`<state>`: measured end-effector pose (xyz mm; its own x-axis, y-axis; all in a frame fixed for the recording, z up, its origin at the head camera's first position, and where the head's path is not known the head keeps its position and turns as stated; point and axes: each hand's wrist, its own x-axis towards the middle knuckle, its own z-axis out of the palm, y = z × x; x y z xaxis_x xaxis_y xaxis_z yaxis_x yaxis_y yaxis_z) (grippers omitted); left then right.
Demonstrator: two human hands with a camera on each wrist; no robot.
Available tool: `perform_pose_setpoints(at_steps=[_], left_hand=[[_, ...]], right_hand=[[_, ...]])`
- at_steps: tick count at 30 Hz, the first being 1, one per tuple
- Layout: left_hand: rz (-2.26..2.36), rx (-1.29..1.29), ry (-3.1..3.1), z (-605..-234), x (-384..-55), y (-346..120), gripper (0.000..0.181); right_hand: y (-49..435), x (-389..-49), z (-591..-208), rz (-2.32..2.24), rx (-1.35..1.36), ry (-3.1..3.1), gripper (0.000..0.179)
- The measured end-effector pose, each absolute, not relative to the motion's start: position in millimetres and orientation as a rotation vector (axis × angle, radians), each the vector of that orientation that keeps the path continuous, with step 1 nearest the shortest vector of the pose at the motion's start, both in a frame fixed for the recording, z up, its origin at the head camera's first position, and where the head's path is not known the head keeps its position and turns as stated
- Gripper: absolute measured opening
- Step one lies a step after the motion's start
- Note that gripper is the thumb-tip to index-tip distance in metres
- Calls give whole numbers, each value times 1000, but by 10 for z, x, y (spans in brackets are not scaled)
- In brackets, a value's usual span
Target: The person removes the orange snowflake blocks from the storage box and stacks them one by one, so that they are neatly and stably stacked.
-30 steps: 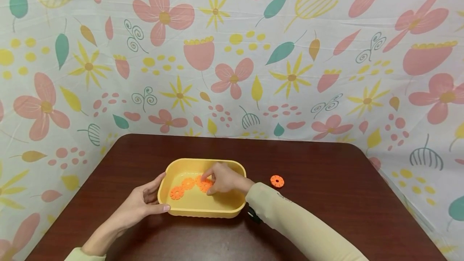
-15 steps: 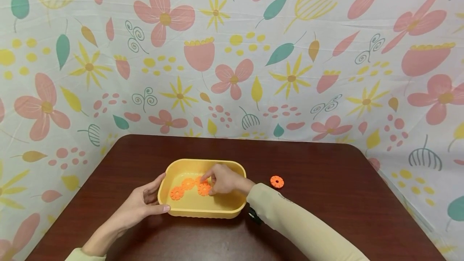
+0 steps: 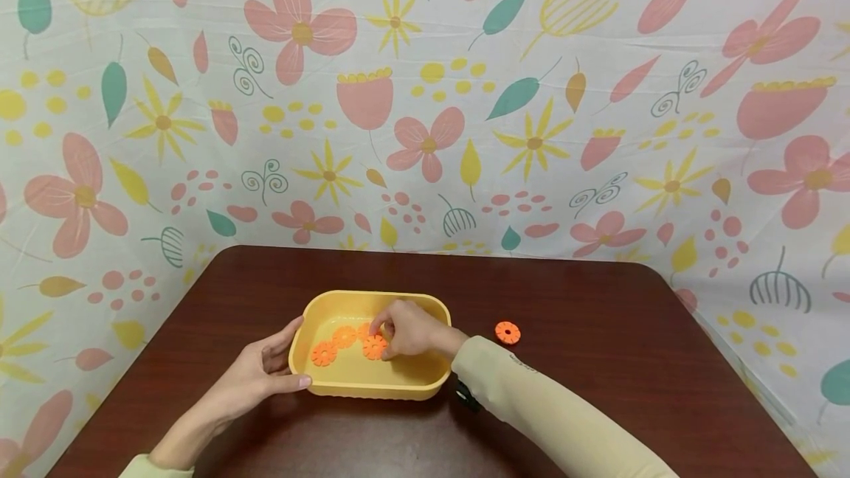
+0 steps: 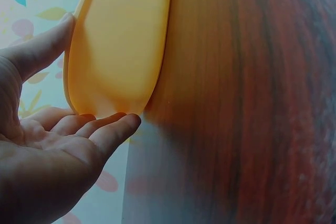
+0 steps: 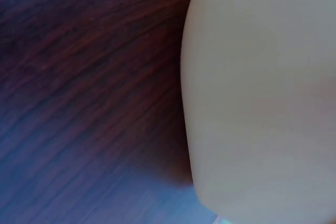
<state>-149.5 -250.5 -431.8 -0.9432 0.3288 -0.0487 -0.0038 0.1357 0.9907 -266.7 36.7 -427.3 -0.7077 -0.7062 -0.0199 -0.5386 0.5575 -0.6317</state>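
Observation:
A yellow plastic tub (image 3: pixel 372 391) sits on the dark wooden table. My left hand (image 3: pixel 262 371) grips its left end, thumb on the front rim; the left wrist view shows this hand (image 4: pixel 63 124) with its fingers against the end wall of the tub (image 4: pixel 121 40). Inside, my right hand (image 3: pixel 412 329) pinches a notched orange disc (image 3: pixel 375 347) between thumb and index finger. Several such discs lie in a row on the floor: a left one (image 3: pixel 324 353), a middle one (image 3: pixel 344 336) and another partly hidden behind the index finger. My right hand is outside the right wrist view.
One more orange disc (image 3: pixel 508 333) lies on the table (image 3: pixel 584 360) to the right of the tub. A dark device (image 3: pixel 466 393) shows under the right sleeve (image 3: pixel 524 382). Behind the table hangs a flower-patterned cloth (image 3: pixel 425 109).
The right index finger straightened over the discs half a second ago and is bent again now. The front disc has come down slightly and to the left. Tub and left hand have stayed put.

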Motion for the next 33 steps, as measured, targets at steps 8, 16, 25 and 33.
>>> perform_pose_setpoints(at_steps=[8,16,25,33], left_hand=[[1895,329,2149,-4324,-1493,-2509,101],[1884,355,2156,-4327,-1487,-2521,100],[1878,342,2175,-4306,-1487,-2512,100],[1894,370,2162,-4292,-1484,-2521,99]], right_hand=[[370,-2640,-4252,-901,-1107,2523,36],[363,-2621,-4261,-894,-1131,2471,41],[377,-2626,-4247,-883,-1131,2439,39],[388,-2615,-4223,-920,-1122,2414,38]])
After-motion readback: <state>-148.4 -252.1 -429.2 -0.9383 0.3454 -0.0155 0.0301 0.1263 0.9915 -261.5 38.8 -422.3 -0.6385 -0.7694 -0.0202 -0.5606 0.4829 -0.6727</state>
